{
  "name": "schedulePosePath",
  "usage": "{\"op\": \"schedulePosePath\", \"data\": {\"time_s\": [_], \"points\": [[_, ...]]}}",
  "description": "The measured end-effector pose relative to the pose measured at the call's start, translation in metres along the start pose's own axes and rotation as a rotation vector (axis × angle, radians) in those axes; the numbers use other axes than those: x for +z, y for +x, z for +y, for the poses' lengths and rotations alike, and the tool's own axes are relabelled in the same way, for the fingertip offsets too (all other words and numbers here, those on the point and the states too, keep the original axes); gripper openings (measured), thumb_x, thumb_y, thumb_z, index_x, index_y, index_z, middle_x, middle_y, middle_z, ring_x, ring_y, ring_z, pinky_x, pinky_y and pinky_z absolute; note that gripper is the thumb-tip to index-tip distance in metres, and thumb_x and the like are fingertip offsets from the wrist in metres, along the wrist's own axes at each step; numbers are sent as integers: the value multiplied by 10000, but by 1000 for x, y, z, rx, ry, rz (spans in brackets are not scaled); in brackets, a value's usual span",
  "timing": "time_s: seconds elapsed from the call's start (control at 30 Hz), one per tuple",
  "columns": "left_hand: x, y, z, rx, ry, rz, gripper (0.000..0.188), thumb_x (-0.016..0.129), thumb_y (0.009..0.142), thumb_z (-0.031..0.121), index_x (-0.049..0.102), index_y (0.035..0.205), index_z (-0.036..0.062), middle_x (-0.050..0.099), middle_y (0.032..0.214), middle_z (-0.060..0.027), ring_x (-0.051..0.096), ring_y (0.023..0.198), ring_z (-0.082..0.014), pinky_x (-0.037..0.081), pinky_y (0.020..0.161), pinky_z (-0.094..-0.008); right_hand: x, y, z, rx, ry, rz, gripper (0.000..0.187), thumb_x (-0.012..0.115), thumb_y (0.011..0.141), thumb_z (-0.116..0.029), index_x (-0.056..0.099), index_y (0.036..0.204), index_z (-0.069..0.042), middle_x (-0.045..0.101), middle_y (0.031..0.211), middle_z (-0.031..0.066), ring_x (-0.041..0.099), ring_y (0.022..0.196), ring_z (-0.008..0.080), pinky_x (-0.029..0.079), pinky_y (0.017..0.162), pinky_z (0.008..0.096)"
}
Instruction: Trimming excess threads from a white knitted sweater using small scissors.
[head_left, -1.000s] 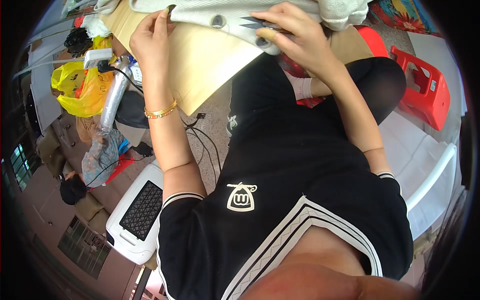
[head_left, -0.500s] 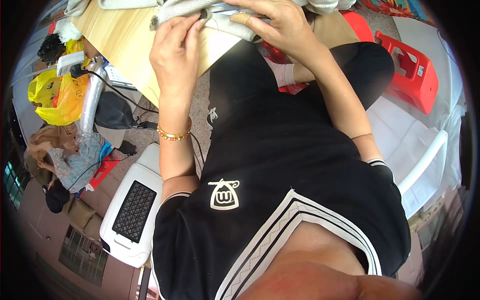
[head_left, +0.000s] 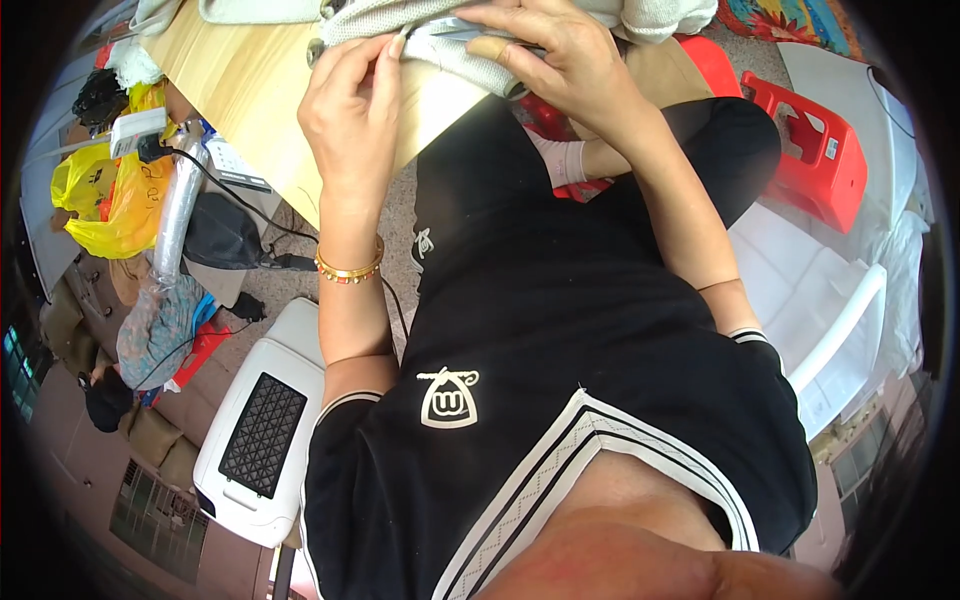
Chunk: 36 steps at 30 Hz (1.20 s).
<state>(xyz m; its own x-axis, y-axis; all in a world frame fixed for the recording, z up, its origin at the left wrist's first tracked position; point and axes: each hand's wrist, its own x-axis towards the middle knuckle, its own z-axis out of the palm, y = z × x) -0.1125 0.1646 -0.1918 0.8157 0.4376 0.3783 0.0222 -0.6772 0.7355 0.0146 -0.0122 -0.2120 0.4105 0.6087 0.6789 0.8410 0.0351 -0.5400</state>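
A light grey knitted cloth (head_left: 470, 68) lies bunched at the table's near edge, partly cut off by the top of the view. My left hand (head_left: 352, 105) is closed in a pinch at its edge, fingertips together; a thin dark strand shows beside them. From the right, my right hand (head_left: 570, 60) is closed around a slim silver tool that looks like scissors (head_left: 438, 28), its tip directed toward the left fingertips. Fingers and cloth hide most of this tool. Something yellowish covers the right thumb tip.
The pale wooden table (head_left: 230, 75) reaches to the upper left. Red plastic stools (head_left: 825, 165) stand at right. Yellow bags (head_left: 85, 185), a black cable (head_left: 235, 200) and a white case (head_left: 235, 360) are at left, with another person (head_left: 160, 325) bent over beyond.
My left fingertips have shifted slightly left and down, and the dark piece seen by them is now mostly out of sight. The right hand has moved slightly lower, still around the silver tool.
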Motion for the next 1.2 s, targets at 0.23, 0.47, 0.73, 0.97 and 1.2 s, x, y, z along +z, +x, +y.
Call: {"op": "schedulePosePath", "data": {"time_s": [0.23,0.47,0.73,0.97,1.2], "points": [[0,-7,7,-211,-437,2,105,677,943,6,729,1011,-57,693,987,-84,683,826,-120,560,761,-232,-4,8,-5,-132,-76,50,304,723,877,-118,704,1170,-39,685,974,112,661,865,275,527,721,334],[-1,-5,18,-153,-480,7,105,683,934,-8,733,1015,-52,693,983,-80,669,826,-111,547,753,-227,-13,14,-5,0,-57,-9,305,731,875,-136,709,1168,-54,663,941,86,650,820,255,514,678,327],[0,-1,22,-93,-370,-18,98,705,915,2,741,996,-40,703,933,-71,659,802,-106,528,728,-224,-7,8,7,-255,-153,126,325,746,866,-189,717,1176,-95,637,926,58,637,807,239,508,667,332],[-1,-1,23,-92,-391,-77,96,711,909,5,745,987,-39,706,934,-70,657,809,-105,521,735,-220,-10,7,12,-341,-208,128,344,772,831,-181,723,1166,-117,635,909,46,612,780,238,502,655,333],[-3,-1,23,-103,-402,-122,93,708,914,13,747,984,-35,703,924,-56,653,808,-94,516,729,-216,-13,10,7,-355,-253,128,321,771,823,-169,727,1138,-121,628,872,32,607,767,221,498,644,320]]}}
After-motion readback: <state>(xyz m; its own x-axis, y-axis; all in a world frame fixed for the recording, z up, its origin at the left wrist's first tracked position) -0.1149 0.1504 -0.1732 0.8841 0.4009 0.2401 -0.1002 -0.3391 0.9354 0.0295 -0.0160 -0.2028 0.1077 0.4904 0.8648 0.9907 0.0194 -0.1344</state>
